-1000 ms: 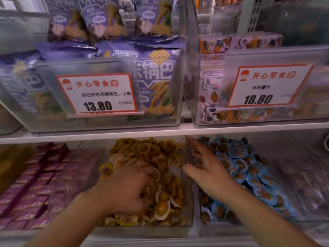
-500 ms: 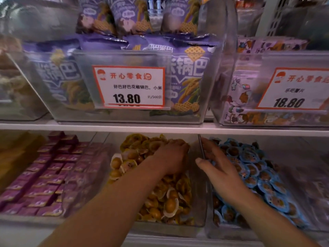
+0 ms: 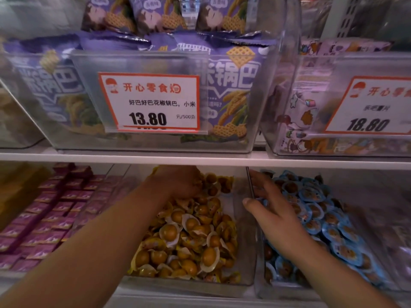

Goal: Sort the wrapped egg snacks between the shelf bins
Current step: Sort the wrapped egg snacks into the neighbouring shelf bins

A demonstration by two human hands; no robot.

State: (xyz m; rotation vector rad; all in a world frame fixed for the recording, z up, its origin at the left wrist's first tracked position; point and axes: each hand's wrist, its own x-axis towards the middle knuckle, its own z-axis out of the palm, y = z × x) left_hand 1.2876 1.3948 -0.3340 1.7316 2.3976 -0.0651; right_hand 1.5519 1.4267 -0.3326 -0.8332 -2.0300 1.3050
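- Deeper than half a second ago, my left hand (image 3: 178, 181) now reaches to the back of the yellow-wrapped egg bin (image 3: 189, 283), at 12 o'clock; its grasp I cannot tell
- Right hand (image 3: 273, 210) lies flat, fingers released, on the blue-wrapped eggs (image 3: 329, 221) at 3 o'clock, thumb by the divider wall (image 3: 250, 183)

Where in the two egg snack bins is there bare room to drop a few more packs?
Yellow-wrapped egg bin: a bare strip along its right wall, beside the divider. Its left and middle are heaped. Blue-wrapped egg bin: packed throughout, with the right hand resting on top.
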